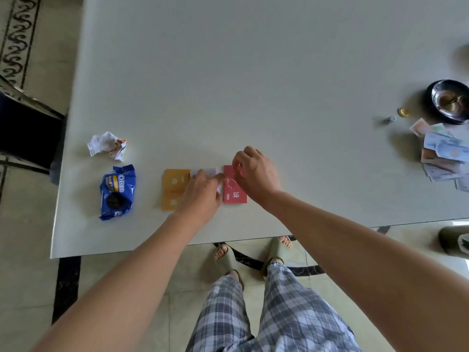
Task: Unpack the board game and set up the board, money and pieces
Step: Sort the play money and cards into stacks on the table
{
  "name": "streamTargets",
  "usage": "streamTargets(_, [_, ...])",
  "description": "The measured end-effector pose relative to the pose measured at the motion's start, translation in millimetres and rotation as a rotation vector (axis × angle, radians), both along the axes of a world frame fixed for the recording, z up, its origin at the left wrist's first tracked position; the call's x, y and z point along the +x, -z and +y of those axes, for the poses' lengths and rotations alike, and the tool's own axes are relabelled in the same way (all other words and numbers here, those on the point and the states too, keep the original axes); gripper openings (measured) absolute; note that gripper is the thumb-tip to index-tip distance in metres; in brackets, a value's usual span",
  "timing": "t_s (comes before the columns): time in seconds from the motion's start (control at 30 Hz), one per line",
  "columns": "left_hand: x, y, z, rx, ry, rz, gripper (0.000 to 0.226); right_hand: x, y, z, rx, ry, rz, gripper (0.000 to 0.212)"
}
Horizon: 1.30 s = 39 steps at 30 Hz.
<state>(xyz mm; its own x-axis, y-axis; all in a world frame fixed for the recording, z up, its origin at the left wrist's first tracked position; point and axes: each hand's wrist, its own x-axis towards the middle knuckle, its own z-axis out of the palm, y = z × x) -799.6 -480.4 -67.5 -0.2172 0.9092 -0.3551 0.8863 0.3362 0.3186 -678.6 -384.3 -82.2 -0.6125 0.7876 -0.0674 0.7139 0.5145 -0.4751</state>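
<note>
Your left hand [203, 191] lies with straight fingers on the white cards [210, 172]. The yellow cards [173, 189] are just left of these fingers, and the red cards [236, 196] touch their tips. Your right hand [253, 174] curls its fingers over the far end of the red cards; I cannot tell if they pinch one.

The cards seem almost arranged. The money [441, 153] is a loose heap far right of your fingers, near a die [389, 120] and a coin [403, 112], probably not sorted yet. No board or box is visible. The frame edge cuts off the money, and your palm hides most of the white cards.
</note>
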Motion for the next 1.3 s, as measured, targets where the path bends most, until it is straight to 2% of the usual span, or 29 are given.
streamTargets(0.17, [1,-5,3,-0.002,-0.006,-0.053,0.050,18,1,-12,-0.107,-0.063,-0.001,0.021])
streamTargets(0.3, [10,-16,15,-0.001,0.008,0.053,0.034,32,-4,-4,-0.173,-0.117,0.134,0.017])
streamTargets(0.37, [19,-23,23,0.059,-0.019,0.085,0.023,48,-6,5,-0.209,-0.045,0.236,0.020])
streamTargets(0.47, [46,-26,44,0.138,-0.029,0.025,0.019,88,-13,24,-0.214,0.092,0.326,0.026])
streamTargets(0.8, [250,-15,169,0.178,0.149,-0.245,0.020,328,-25,121,-0.090,0.508,0.158,0.019])
streamTargets(0.93, [320,-12,211,0.195,0.106,-0.325,0.025,410,-26,159,-0.043,0.690,0.142,0.018])
streamTargets(1.03, [351,-10,236,0.213,0.112,-0.329,0.032,447,-22,183,-0.105,0.727,0.089,0.030])
streamTargets(1.2, [380,-11,277,0.193,0.104,-0.253,0.049,458,-14,206,-0.277,0.553,0.046,0.055])
streamTargets(1.3, [391,-8,298,0.101,0.108,-0.196,0.062,455,-9,213,-0.346,0.548,0.079,0.052])
